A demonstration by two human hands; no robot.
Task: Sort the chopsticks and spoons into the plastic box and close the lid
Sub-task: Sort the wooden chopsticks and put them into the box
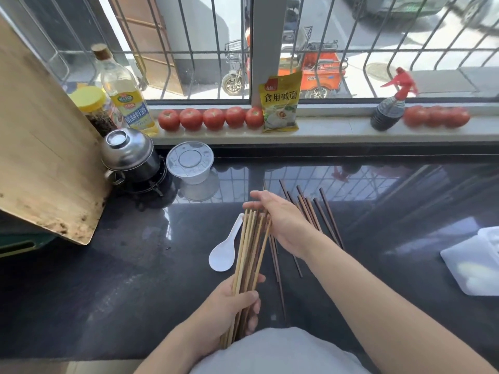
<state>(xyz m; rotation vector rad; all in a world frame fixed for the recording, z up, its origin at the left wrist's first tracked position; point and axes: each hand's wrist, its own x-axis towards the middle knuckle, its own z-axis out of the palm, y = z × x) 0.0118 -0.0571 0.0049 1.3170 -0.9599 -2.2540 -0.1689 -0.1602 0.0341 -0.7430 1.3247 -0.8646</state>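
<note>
Chopsticks in a pale bundle (249, 255) stand tilted at six o'clock, gripped low by the left hand (232, 306), while the right hand (280, 220) lies flat-fingered against their tips. Darker chopsticks (324, 214) lie loose on the black counter (108, 279) beneath; a white spoon (225, 252) rests just left, and the plastic box (478, 260) sits at three o'clock.
</note>
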